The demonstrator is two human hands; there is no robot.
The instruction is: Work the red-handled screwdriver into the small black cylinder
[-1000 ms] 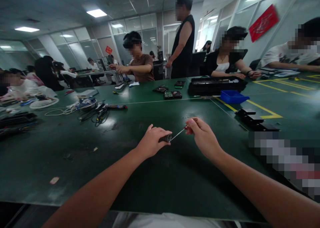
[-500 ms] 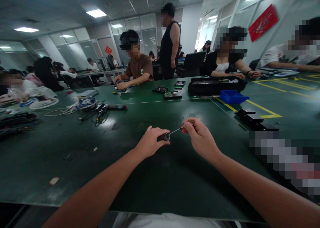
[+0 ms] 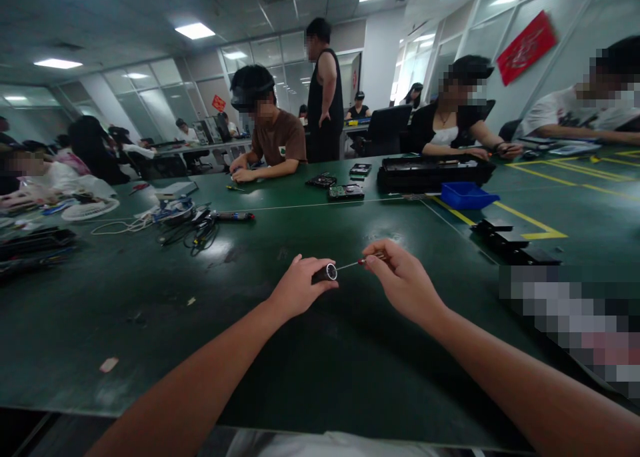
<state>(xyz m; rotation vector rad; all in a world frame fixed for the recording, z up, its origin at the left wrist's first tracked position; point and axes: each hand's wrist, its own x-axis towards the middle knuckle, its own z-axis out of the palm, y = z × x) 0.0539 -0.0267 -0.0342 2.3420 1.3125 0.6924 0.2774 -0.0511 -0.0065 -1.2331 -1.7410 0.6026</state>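
Note:
Between the thumb and fingers of my left hand (image 3: 296, 289) is a short dark cylinder (image 3: 322, 275) with a bright silver ring around its end, which faces right and toward me. A screwdriver (image 3: 349, 265) with a thin metal shaft and a red part near its handle is pinched in my right hand (image 3: 406, 278). Its shaft points left, and the tip is at the ringed end of the cylinder; whether it is inside or only touching, I cannot tell. My fingers cover most of the screwdriver's handle. Both hands are above the green tabletop (image 3: 300, 370).
Tangled cables (image 3: 200, 233) lie at the left. Hard drives (image 3: 346, 192) and a long black device (image 3: 435, 173) are across the table. At the right are a blue tray (image 3: 465, 195) and black blocks (image 3: 513, 243). A co-worker in a brown shirt (image 3: 280, 137) sits opposite.
The screwdriver's handle has dropped slightly, so its shaft lies flatter. The cylinder's ringed end has turned a little more toward me. A standing person in the background has shifted left.

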